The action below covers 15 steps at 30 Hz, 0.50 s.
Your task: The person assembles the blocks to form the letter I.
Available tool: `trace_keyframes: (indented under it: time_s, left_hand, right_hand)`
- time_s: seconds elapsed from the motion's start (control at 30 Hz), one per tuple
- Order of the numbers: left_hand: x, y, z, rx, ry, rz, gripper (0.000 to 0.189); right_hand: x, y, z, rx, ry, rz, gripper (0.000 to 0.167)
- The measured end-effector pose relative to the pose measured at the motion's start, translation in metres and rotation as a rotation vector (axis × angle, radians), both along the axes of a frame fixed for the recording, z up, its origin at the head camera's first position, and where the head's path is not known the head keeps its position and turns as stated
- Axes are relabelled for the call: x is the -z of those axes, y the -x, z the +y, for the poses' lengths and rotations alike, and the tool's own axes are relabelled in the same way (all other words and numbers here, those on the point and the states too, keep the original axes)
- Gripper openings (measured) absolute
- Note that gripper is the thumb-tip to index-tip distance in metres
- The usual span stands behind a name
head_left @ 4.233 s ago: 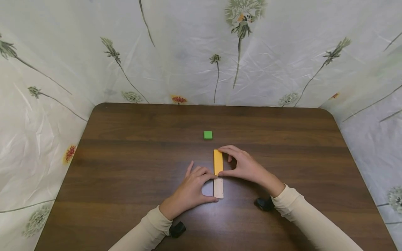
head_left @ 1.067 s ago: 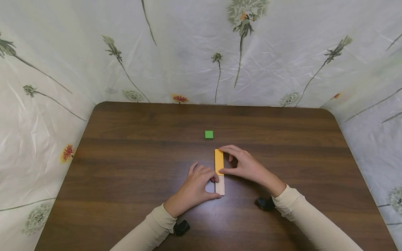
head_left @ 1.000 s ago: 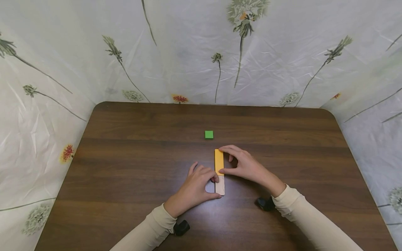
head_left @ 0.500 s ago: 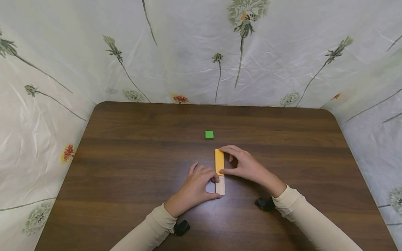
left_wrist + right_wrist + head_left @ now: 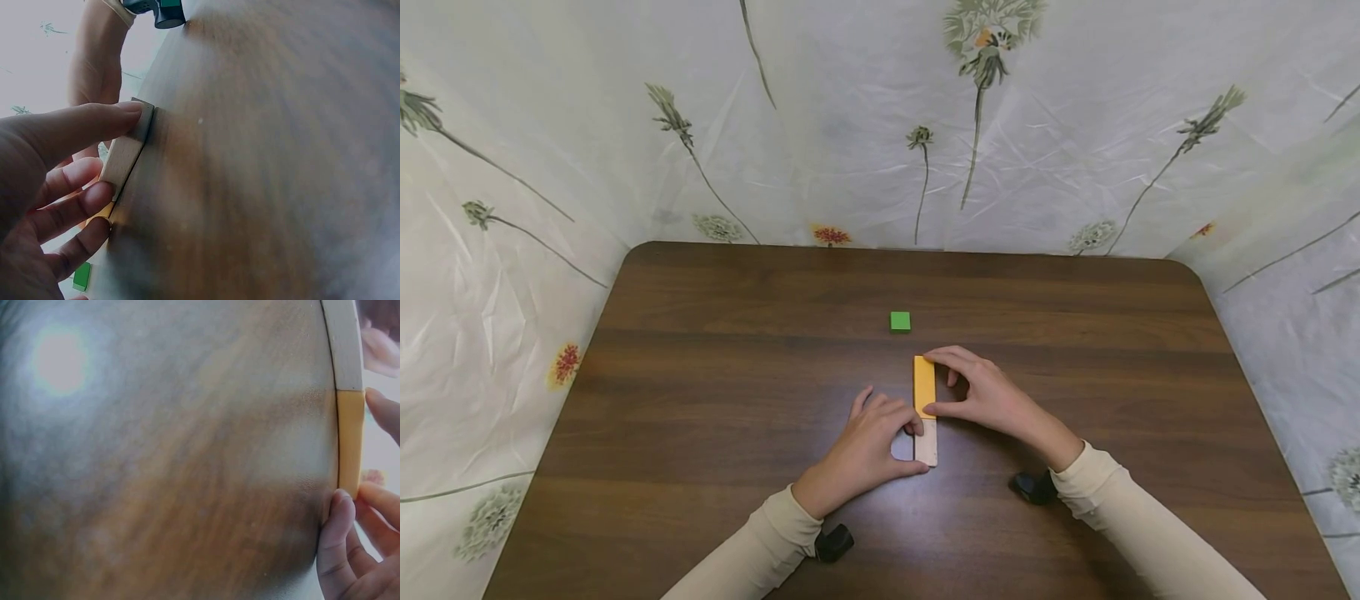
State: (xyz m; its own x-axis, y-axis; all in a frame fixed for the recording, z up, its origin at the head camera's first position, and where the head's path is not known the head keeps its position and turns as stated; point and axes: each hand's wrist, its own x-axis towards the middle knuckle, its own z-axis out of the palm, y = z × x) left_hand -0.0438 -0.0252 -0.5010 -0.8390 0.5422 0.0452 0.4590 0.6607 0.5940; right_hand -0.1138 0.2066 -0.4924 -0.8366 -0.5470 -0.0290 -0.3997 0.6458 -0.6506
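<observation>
One pale block, pinched by the left hand, abutted one yellow block, pinched by the right hand; a green block lay apart.

At the left fingers we see a matt wooden block; at the right fingertips, a smooth yellow block, perhaps painted wood; beneath, glossy wood-grain tabletop.

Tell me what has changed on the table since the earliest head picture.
The pale block has moved away from the person, closing the small gap to the yellow block, so their ends now meet. The left hand moved forward too, its fingertip no longer between the blocks. The right hand still holds the yellow block; the green block stayed put.
</observation>
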Motion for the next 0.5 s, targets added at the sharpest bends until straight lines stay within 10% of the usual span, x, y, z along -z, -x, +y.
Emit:
trace_keyframes:
  time_s: [0.5]
  left_hand:
    - [-0.0005, -0.0008, 0.0002, -0.002, -0.001, 0.004, 0.041]
  right_hand:
    - [0.0009, 0.0002, 0.0005, 0.001, 0.002, -0.001, 0.072]
